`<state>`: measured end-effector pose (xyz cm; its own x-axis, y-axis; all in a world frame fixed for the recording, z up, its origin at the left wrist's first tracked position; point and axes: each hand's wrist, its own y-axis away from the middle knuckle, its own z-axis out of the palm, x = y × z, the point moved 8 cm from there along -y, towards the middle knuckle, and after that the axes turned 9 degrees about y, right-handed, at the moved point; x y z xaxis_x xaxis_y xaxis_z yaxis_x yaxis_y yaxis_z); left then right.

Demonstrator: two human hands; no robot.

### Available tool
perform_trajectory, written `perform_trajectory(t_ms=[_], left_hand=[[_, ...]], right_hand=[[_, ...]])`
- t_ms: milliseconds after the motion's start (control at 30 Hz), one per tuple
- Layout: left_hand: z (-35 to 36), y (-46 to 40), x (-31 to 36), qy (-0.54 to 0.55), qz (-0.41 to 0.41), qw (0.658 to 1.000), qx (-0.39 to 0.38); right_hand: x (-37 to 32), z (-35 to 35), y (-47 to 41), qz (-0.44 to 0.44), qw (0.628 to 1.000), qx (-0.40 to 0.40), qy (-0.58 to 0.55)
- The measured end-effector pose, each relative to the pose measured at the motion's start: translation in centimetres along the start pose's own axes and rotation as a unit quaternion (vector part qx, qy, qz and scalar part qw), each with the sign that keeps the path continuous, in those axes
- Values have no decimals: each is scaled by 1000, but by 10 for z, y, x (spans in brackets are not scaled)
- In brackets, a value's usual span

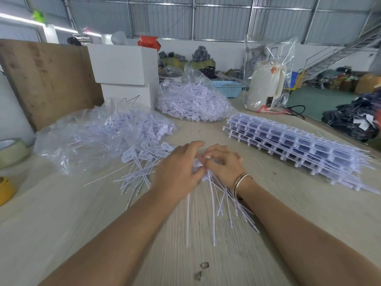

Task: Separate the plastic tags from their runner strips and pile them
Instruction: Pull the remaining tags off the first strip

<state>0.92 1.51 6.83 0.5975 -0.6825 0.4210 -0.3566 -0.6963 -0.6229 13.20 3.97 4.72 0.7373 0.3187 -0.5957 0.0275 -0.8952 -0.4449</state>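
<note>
My left hand (pixel 179 169) and my right hand (pixel 225 163) meet at the middle of the table, both closed around a bunch of white plastic tags (pixel 213 203). The tags' long thin tails fan out toward me below the hands. Just left of my left hand lies a loose pile of separated tags (pixel 142 164), flat heads up and tails toward me. To the right is a stack of unseparated tag strips (pixel 299 149) on their runners, running diagonally across the table.
Two clear plastic bags hold tags: one at the left (pixel 99 133), one at the back (pixel 191 102). White boxes (pixel 123 69), a brown board (pixel 45 79), tape rolls (pixel 10 151), a bagged white kettle (pixel 266 85) and a blue basket (pixel 226 87) stand around the table (pixel 61 234).
</note>
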Motion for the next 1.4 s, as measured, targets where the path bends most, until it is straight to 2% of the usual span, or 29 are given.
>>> perform_trajectory(t_ms=[133,267,367,467,567,733,900,1033,1133,1167,1200,1267,1333,1400], left_hand=[[-4,3,-15,25,-26,999,-8],[1,1,-17,-5,-15,1000,-16],[0,1,-19,7,-16,1000,10],[-1,2,-22,9,-10,1000,18],[0,3,-32,38,-47,998,8],[1,-1,-30,151,-51,987,10],[-1,0,-30,226,-83,970,12],[6,-1,-35,296,-139,945,-12],[7,2,-42,394,-179,902,-11],[6,3,-42,379,-168,910,-11],[3,2,-41,321,-140,937,-9],[-1,1,-34,181,-68,981,6],[-3,-1,-27,85,-26,996,25],[1,-4,-22,44,-13,999,23]], right_hand=[[23,-14,-5,85,984,51,-149],[18,-6,-7,55,975,10,-214],[10,3,-5,37,978,-52,-198],[4,5,-5,5,987,-77,-141],[-1,3,-5,-23,991,-68,-115],[0,-3,-4,-36,993,-36,-110],[8,-2,-3,9,987,-35,-153],[9,4,-3,26,960,-55,-274],[21,-9,-5,65,921,-2,-384],[30,-14,-5,94,906,20,-411],[36,-18,-4,114,898,37,-423],[40,-18,-4,130,919,49,-368],[40,-11,-5,133,973,27,-188],[44,-7,-5,151,987,17,-52]])
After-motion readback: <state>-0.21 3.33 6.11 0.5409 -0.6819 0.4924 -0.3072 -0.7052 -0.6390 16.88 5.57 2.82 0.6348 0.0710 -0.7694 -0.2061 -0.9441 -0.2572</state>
